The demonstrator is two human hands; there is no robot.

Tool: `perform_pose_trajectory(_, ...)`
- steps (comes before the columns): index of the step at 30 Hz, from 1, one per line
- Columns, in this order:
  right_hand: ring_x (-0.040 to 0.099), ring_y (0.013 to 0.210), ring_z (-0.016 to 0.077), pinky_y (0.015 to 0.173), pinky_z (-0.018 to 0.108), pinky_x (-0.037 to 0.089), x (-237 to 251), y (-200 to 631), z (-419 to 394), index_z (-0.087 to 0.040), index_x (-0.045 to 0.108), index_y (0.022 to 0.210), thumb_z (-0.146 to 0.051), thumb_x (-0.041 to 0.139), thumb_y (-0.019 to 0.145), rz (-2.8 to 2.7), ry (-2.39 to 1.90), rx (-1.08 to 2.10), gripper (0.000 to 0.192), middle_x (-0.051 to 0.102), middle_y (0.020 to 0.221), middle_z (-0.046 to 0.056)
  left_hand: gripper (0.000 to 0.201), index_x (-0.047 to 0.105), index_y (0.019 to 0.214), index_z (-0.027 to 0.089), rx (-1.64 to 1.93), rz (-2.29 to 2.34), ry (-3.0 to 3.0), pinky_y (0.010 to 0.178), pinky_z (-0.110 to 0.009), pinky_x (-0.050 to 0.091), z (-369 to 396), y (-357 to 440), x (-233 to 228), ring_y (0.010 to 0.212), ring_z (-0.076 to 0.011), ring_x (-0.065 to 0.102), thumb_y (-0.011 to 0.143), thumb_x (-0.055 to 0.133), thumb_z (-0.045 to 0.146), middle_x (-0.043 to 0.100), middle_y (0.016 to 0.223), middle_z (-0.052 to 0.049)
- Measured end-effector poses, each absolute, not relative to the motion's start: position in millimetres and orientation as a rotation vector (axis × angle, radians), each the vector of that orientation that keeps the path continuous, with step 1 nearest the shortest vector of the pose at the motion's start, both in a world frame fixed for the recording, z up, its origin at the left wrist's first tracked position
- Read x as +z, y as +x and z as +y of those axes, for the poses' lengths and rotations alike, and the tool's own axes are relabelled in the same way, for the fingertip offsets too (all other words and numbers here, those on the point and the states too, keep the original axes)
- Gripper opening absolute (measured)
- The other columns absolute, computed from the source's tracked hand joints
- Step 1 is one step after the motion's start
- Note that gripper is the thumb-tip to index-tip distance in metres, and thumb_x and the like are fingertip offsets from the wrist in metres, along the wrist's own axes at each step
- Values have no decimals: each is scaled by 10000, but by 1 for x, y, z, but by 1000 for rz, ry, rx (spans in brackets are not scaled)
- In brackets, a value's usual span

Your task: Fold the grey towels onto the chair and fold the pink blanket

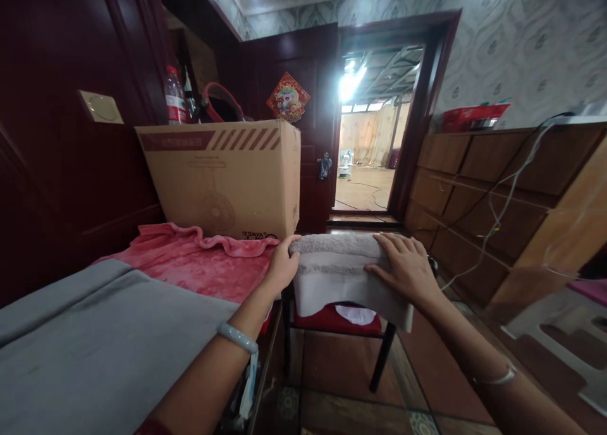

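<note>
On chair (332, 324): one grey towel (339, 267); left hand (281, 265) grips edge, right hand (403, 267) flat atop.

A folded grey towel (341, 264) lies on the red-seated chair (332, 321)

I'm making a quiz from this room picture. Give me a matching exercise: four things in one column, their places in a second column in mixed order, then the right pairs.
Things:
1. grey towel
2. water bottle
3. pink blanket
4. left hand

Places:
A. behind the cardboard box, by the dark wall
B. gripping the towel's left edge
C. draped over the chair, under the flat right hand
D. spread in front of the cardboard box, beside the grey sheet

Pairs: 1-C, 2-A, 3-D, 4-B
</note>
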State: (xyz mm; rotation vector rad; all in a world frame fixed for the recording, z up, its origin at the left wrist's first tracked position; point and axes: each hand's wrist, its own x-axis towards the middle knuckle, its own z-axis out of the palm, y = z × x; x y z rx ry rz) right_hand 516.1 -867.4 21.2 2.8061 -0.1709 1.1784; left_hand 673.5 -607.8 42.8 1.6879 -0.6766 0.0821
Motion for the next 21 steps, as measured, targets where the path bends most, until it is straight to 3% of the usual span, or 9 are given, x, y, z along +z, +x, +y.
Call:
perform_pose_trajectory(6, 463, 1274, 358, 1117, 548, 271, 9, 508, -856, -184, 462, 1421, -440, 594, 902, -163, 2671, 1305, 593, 557, 1399, 169, 472, 683, 1104, 168, 140, -770, 1829, 1061, -395, 451, -602, 672, 51, 1121, -279, 621, 684, 563, -12, 691, 1133, -115)
perform_pose_trajectory(10, 492, 1232, 360, 1053, 535, 335, 18, 506, -863, -192, 452, 1422, -466, 617, 879, -126, 2705, 1217, 630, 570, 1368, 164, 600, 597, 1295, 174, 281, -845, 2166, 1066, -447, 452, -596, 671, 63, 1214, -311, 571, 705, 698, 133, 601, 1281, -146)
perform_pose_trajectory(13, 493, 1241, 370, 1010, 530, 366, 26, 505, -873, -216, 381, 1488, -492, 648, 846, -45, 2746, 1102, 748, 555, 1393, 156, 832, 440, 1470, 210, 476, -1113, 2354, 1180, -542, 317, -600, 669, 73, 1447, -362, 352, 724, 797, 305, 387, 1558, -162)
perform_pose_trajectory(16, 481, 1278, 371, 1015, 522, 381, 32, 504, -886, -240, 288, 1549, -486, 692, 801, 71, 2805, 956, 885, 514, 1449, 147, 984, 305, 1545, 246, 474, -1454, 2426, 1243, -587, 158, -610, 671, 77, 1544, -349, 145, 727, 840, 364, 238, 1661, -134)
perform_pose_trajectory(21, 546, 1186, 332, 985, 461, 443, 34, 506, -900, -236, 296, 1551, -393, 679, 826, 150, 2852, 886, 835, 544, 1401, 141, 806, 373, 1483, 207, 430, -1536, 2478, 1121, -479, 403, -621, 676, 65, 1322, -306, 497, 805, 788, 346, 536, 1434, -137)
